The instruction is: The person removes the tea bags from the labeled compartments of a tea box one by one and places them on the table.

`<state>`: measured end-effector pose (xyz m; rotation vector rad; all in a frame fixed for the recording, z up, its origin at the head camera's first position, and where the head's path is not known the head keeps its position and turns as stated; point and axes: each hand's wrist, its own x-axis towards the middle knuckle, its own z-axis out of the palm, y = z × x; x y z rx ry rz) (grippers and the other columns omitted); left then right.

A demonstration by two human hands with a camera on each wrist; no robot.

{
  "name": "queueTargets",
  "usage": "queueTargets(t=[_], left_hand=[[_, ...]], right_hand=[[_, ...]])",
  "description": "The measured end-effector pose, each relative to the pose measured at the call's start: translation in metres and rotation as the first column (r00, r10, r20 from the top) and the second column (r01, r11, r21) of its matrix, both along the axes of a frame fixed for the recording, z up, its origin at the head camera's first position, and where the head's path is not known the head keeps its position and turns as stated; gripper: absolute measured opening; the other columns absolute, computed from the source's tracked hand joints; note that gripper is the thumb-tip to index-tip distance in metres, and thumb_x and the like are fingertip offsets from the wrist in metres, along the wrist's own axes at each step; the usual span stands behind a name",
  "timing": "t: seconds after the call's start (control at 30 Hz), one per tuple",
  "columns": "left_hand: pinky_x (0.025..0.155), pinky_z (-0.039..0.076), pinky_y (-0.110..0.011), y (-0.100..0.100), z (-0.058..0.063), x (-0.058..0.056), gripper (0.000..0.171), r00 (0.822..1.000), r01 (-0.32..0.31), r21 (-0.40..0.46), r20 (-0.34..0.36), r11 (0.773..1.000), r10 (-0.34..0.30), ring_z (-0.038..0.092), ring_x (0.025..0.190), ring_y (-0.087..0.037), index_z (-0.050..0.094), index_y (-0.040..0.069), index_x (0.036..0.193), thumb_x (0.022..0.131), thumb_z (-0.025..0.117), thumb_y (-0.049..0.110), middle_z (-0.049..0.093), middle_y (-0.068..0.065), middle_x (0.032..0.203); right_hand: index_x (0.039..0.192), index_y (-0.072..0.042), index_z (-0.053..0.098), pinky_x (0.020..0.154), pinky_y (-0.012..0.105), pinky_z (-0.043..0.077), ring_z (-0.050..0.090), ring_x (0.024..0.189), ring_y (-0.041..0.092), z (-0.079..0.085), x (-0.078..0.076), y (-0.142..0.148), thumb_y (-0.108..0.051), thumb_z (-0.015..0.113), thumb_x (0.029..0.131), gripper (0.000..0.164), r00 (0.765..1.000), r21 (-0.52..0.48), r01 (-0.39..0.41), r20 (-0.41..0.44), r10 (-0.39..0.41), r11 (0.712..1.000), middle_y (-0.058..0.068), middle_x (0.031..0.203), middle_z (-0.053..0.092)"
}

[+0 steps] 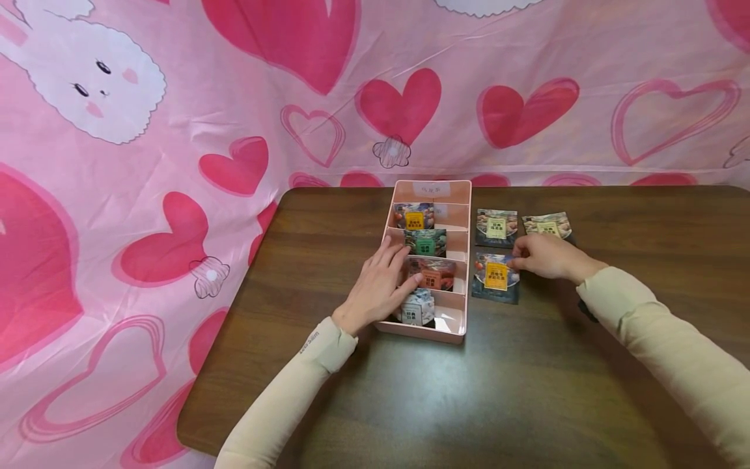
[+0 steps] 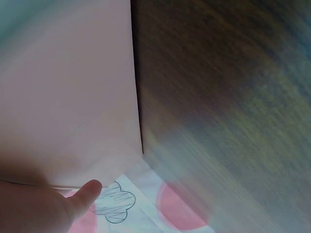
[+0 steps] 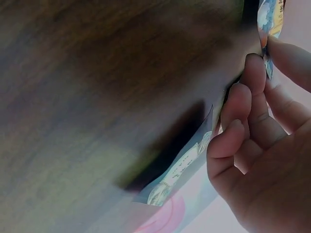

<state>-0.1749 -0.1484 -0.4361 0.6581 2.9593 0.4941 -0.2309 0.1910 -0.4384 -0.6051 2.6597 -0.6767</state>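
Observation:
My right hand (image 1: 547, 255) pinches the right edge of a blue tea sachet (image 1: 496, 277) with a yellow label, beside the pink divided box (image 1: 460, 242). In the right wrist view, that sachet (image 3: 270, 19) stands between thumb and fingertip. My left hand (image 1: 377, 280) rests over the box's left side, fingers fairly straight and thumb near the red sachet (image 1: 441, 277). Inside the box sit a yellow-labelled sachet (image 1: 414, 216), a green one (image 1: 426, 243) and a white one (image 1: 418, 309), each in its own compartment. The left wrist view shows the box's pink side (image 2: 73, 97).
Two sachets with pale green labels lie right of the box: one (image 1: 497, 227) behind the pinched sachet, another (image 1: 547, 225) partly behind my right hand. The brown wooden table (image 1: 328, 234) ends at a pink curtain (image 1: 451, 156) printed with hearts, at back and left.

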Motion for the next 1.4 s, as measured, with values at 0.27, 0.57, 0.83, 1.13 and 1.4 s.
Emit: queueTargets(t=[0.27, 0.57, 0.83, 1.13, 1.4], left_hand=[[0.115, 0.028, -0.055, 0.000, 0.000, 0.001, 0.069, 0.999, 0.003, 0.001, -0.033, 1.000, -0.003, 0.012, 0.151, -0.025, 0.039, 0.009, 0.146, 0.097, 0.037, 0.058, 0.040, -0.008, 0.151], [0.115, 0.028, -0.055, -0.001, 0.000, 0.001, 0.070, 0.999, 0.004, 0.003, -0.034, 1.000, -0.004, 0.011, 0.151, -0.025, 0.039, 0.009, 0.146, 0.097, 0.036, 0.059, 0.040, -0.008, 0.151], [0.115, 0.028, -0.054, -0.001, 0.000, 0.001, 0.071, 1.000, 0.002, -0.001, -0.030, 1.000, -0.002, 0.011, 0.151, -0.024, 0.039, 0.010, 0.147, 0.097, 0.035, 0.061, 0.039, -0.007, 0.152], [0.115, 0.028, -0.053, -0.002, 0.001, 0.001, 0.070, 0.999, -0.001, -0.003, -0.033, 1.000, 0.001, 0.010, 0.152, -0.023, 0.039, 0.011, 0.147, 0.097, 0.035, 0.060, 0.040, -0.007, 0.152], [0.116, 0.028, -0.052, -0.001, 0.000, 0.001, 0.069, 1.000, 0.000, -0.004, -0.031, 1.000, 0.000, 0.010, 0.152, -0.022, 0.039, 0.011, 0.147, 0.097, 0.035, 0.060, 0.040, -0.006, 0.152]], right_hand=[[0.081, -0.011, 0.068, 0.055, 0.030, 0.037, 0.048, 0.062, 0.017, 0.002, -0.001, -0.004, -0.024, 0.067, 0.087, 0.014, 1.000, 0.086, -0.002, -0.015, 0.004, 0.996, 0.000, 0.071, 0.061], [0.085, -0.008, 0.068, 0.055, 0.033, 0.041, 0.051, 0.064, 0.019, 0.007, -0.004, -0.009, -0.025, 0.070, 0.084, 0.016, 0.997, 0.158, 0.043, -0.066, -0.033, 0.986, 0.002, 0.075, 0.064], [0.083, -0.008, 0.068, 0.055, 0.033, 0.040, 0.050, 0.063, 0.019, 0.010, -0.007, -0.013, -0.022, 0.068, 0.085, 0.015, 0.994, 0.170, 0.045, -0.110, -0.026, 0.984, 0.003, 0.073, 0.063], [0.086, -0.008, 0.068, 0.061, 0.038, 0.045, 0.053, 0.066, 0.022, 0.028, -0.013, -0.024, -0.018, 0.063, 0.087, 0.011, 0.971, 0.052, 0.107, -0.221, -0.092, 0.993, 0.006, 0.075, 0.064], [0.091, -0.008, 0.067, 0.068, 0.043, 0.046, 0.055, 0.075, 0.025, 0.042, -0.017, -0.043, -0.020, 0.059, 0.090, 0.015, 0.943, -0.019, 0.156, -0.294, -0.155, 0.988, 0.008, 0.081, 0.064]])
